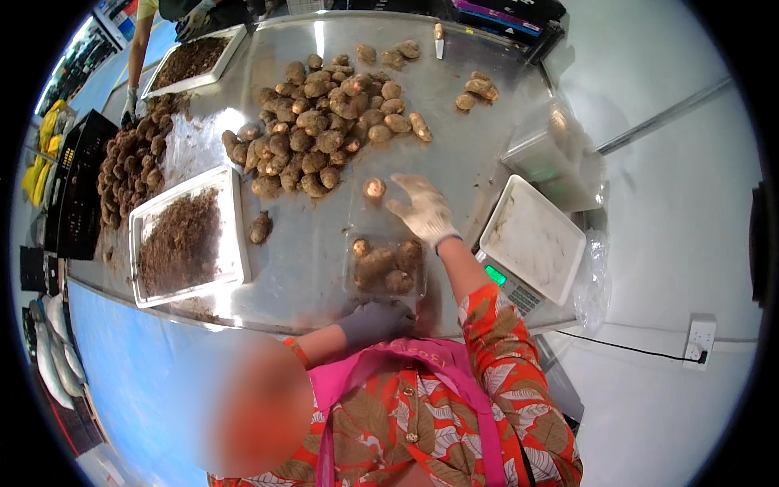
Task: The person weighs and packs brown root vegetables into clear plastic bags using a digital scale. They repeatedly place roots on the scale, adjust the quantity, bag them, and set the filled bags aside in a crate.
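My right hand [421, 207], in a cream knit glove, is over the steel table with fingers apart, just right of a single taro corm [374, 188]. Nothing shows in it. In front of me, a clear plastic tray [348, 268] holds several brown corms [398, 281]. My left hand [383, 322], in a dark grey glove, rests near my apron at the table's edge, below the clear tray; its fingers are partly hidden, and whether it holds anything is unclear. A large heap of taro corms [313, 122] lies beyond, with one lone corm [260, 227] to its lower left.
A digital scale [517, 292] bears a white tray [535, 240] at right. White trays of root debris [240, 228] [222, 61] stand left. A knife [439, 42] lies at the far edge. At far left, a co-worker's gloved hand [129, 108] touches another corm pile [131, 161].
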### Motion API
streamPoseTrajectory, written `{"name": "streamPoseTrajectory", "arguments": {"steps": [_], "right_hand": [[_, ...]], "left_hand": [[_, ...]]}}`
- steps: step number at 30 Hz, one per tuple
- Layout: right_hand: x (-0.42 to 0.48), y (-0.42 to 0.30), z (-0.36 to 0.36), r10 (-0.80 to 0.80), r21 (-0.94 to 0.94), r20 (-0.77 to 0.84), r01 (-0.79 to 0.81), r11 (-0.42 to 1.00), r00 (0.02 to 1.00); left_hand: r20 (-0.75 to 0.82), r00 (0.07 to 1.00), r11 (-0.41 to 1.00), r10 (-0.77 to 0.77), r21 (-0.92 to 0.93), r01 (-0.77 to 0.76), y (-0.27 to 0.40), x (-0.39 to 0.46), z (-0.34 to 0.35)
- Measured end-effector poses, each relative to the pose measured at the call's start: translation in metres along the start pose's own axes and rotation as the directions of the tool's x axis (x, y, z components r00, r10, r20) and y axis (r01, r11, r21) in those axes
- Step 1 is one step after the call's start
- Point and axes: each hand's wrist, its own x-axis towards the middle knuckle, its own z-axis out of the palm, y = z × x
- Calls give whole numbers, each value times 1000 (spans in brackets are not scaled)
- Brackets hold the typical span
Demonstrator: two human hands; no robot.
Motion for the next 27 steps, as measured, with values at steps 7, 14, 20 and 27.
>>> {"name": "streamPoseTrajectory", "arguments": {"steps": [7, 14, 20, 27], "right_hand": [[42, -43, 38, 92, -80, 216, -76, 994, 972], [37, -26, 20, 127, 253, 199, -177, 951, 972], [-31, -2, -16, -235, 479, 183, 122, 869, 954], [-77, 1, 10, -198, 190, -90, 212, 959, 976]], "left_hand": [[-161, 987, 967, -32, -254, -10, -25, 17, 38], [-345, 896, 820, -279, -571, 36, 9, -31, -13], [-540, 823, 982, -176, -150, 111, -12, -33, -40], [-757, 604, 944, -249, -49, 327, -16, -32, -20]]}}
